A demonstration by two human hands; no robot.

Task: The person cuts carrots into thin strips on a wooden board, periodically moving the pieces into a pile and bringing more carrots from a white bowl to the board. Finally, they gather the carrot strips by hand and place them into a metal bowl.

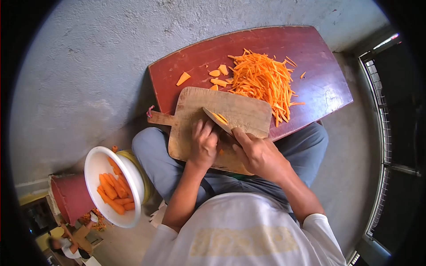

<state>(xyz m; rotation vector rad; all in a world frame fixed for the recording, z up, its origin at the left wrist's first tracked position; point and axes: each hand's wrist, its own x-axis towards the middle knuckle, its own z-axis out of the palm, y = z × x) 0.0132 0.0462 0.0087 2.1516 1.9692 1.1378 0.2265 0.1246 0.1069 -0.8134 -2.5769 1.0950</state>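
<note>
My right hand [262, 155] is closed around the handle of a knife [226, 127], its blade angled up and left across the board. Thin carrot slices [220, 118] cling to the blade's far face. My left hand [205, 144] is beside the blade with fingers curled down on the wooden cutting board [195, 117]. A bit of orange carrot [221, 151] shows by its palm; the rest is hidden under the fingers. The board rests on my lap and the table's near edge. Just beyond it lies a heap of carrot strips [262, 80].
Carrot offcuts [183, 79] lie on the red table [315, 71] left of the heap. At lower left, a white bowl [92, 166] holds several peeled carrots [114, 188], near a red container [71, 197]. Another person [73, 244] is in the far lower-left corner. A wall rises behind the table.
</note>
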